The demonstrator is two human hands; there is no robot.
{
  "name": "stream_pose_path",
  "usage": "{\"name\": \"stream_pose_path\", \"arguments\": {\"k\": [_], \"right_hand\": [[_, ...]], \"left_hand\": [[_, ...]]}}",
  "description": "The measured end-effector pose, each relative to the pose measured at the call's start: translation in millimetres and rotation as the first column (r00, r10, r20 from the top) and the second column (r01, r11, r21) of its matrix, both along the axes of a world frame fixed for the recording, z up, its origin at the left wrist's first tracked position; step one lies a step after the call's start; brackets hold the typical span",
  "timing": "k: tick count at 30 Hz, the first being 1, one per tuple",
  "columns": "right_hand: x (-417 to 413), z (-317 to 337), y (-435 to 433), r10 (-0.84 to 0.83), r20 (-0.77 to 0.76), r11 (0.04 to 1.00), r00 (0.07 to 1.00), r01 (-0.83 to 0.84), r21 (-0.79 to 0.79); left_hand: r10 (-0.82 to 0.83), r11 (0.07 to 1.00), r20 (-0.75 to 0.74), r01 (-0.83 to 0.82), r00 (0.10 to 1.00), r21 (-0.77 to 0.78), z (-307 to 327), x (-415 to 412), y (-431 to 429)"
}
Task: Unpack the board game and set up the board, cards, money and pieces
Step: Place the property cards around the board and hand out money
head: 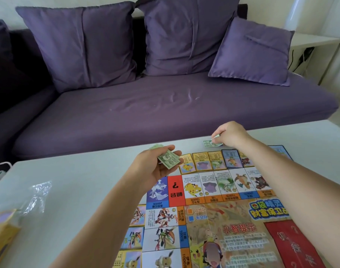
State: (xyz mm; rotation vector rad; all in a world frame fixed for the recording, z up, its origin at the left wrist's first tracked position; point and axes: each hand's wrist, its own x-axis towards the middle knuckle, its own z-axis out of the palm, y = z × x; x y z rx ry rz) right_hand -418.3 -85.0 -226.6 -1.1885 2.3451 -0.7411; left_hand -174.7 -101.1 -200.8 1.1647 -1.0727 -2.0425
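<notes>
— Nearest item?

— The game board point(233, 219) is lying flat and unfolded on the table point(78, 180), its print facing away from the wearer. Property cards point(132, 238) are lying along its left edge. A yellow box point(2, 235) is sitting at the table's near left corner, with a clear plastic bag point(37, 196) just beyond it.

— Left hand?

— The left hand point(157, 165) is hovering over the board's far left corner, palm turned up. Its fingers are curling round a wad of green notes point(168, 158), with the thumb lying on top. The wad's long axis is running diagonally, from far left to near right.

— Beyond that?

— A row of cards point(209, 160) is lying side by side just past the board's far edge, short edges towards the wearer.

— Right hand?

— The right hand point(230, 136) is reaching past that row. Its fingers are pressing together in a pinch on a single green note point(211, 144) low at the table, long axis running left to right. Whether the note is touching the surface, I cannot tell.

— Background?

— A purple sofa point(146, 113) is standing behind the table, with cushions point(84, 45) leaning against its back.
</notes>
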Motion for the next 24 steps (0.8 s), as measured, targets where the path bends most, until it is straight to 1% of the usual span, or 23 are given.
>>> {"name": "stream_pose_path", "arguments": {"k": [4, 8, 10, 11, 13, 15, 16, 19, 22, 24], "right_hand": [[2.0, 0.2, -1.3, -0.009, -0.019, 1.000, 1.000, 0.009, 0.017], [2.4, -0.8, -1.0, -0.022, -0.082, 0.999, 0.996, 0.024, 0.030], [6.1, 2.7, 3.9, -0.039, -0.093, 0.999, 0.995, 0.040, 0.011], [8.2, 5.9, 6.6, -0.040, -0.075, 0.999, 0.996, 0.038, -0.027], [14.4, 20.1, 14.6, -0.020, -0.009, 0.988, 1.000, 0.018, -0.151], [24.2, 41.6, 29.7, 0.050, 0.080, 0.966, 0.996, -0.028, -0.257], [29.6, 52.1, 38.8, 0.117, 0.109, 0.959, 0.987, -0.083, -0.271], [47.5, 76.2, 70.6, 0.328, 0.129, 0.928, 0.936, -0.294, -0.229], [64.0, 88.0, 104.9, 0.434, 0.209, 0.895, 0.876, -0.393, -0.210], [71.2, 89.5, 126.8, 0.474, 0.271, 0.878, 0.838, -0.428, -0.214]], "left_hand": [[-0.002, 0.999, -0.029, 0.004, 1.000, 0.049, 0.4, 3.9, 1.5], [-0.020, 0.990, -0.130, 0.038, 0.991, 0.137, 4.6, 7.1, 5.1], [-0.024, 0.986, -0.168, 0.051, 0.986, 0.159, 5.5, 8.4, 9.4], [-0.029, 0.986, -0.169, 0.056, 0.985, 0.156, 5.5, 8.9, 12.2], [-0.058, 0.989, -0.138, 0.076, 0.989, 0.126, 6.2, 10.4, 18.7], [-0.095, 0.992, -0.087, 0.102, 0.992, 0.077, 9.4, 12.3, 28.8], [-0.109, 0.992, -0.063, 0.113, 0.992, 0.058, 10.9, 12.9, 34.4], [-0.150, 0.988, -0.009, 0.150, 0.989, 0.016, 15.6, 12.9, 55.6], [-0.165, 0.982, 0.101, 0.173, 0.981, -0.071, 20.7, 9.0, 79.3], [-0.175, 0.962, 0.236, 0.217, 0.956, -0.164, 26.7, 6.0, 97.3]]}}
